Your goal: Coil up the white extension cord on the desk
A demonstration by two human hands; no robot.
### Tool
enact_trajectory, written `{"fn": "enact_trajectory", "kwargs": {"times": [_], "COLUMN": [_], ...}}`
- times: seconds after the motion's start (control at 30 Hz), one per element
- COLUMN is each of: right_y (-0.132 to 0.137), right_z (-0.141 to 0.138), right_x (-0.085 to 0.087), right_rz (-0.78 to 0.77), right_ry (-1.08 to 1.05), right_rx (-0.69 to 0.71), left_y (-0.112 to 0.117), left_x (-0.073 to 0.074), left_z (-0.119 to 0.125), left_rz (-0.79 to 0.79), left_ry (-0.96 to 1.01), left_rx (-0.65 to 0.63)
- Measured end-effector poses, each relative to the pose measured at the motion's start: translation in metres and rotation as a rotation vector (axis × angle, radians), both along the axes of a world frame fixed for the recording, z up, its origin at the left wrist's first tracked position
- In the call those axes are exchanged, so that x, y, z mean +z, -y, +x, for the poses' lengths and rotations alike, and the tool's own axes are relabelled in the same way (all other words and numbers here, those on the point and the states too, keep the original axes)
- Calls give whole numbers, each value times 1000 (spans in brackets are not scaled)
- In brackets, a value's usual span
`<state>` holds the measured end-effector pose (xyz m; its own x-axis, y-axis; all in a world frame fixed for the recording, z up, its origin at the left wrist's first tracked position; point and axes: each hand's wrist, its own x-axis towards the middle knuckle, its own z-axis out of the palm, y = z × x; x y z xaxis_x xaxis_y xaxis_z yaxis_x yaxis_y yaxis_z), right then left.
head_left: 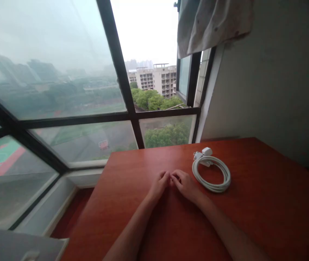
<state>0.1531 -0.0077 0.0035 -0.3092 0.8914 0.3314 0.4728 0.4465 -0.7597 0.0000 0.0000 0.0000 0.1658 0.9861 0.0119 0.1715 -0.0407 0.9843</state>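
Note:
My left hand point(159, 185) and my right hand point(184, 184) rest side by side on a reddish-brown wooden table point(265, 210), fingertips almost touching. Both have the fingers curled loosely under, with nothing visible in them. Just right of my right hand lies a coiled white cable point(212, 173) with a white plug point(205, 152) at its far end. My right hand is nearest the coil but apart from it.
Large windows with dark frames point(127, 90) stand beyond the table's far edge, with buildings and trees outside. A grey wall point(274, 79) runs along the right. A curtain point(211, 21) hangs at the top. A white ledge point(62, 203) lies left of the table.

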Motion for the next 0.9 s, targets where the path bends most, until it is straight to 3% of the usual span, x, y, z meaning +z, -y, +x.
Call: {"fn": "enact_trajectory", "kwargs": {"times": [0.9], "right_y": [0], "right_z": [-1], "right_x": [-3], "right_rz": [-32], "right_ry": [-1], "right_rx": [0], "left_y": [2], "left_x": [2], "left_z": [1], "left_rz": [-29], "left_ry": [45], "left_rx": [18]}}
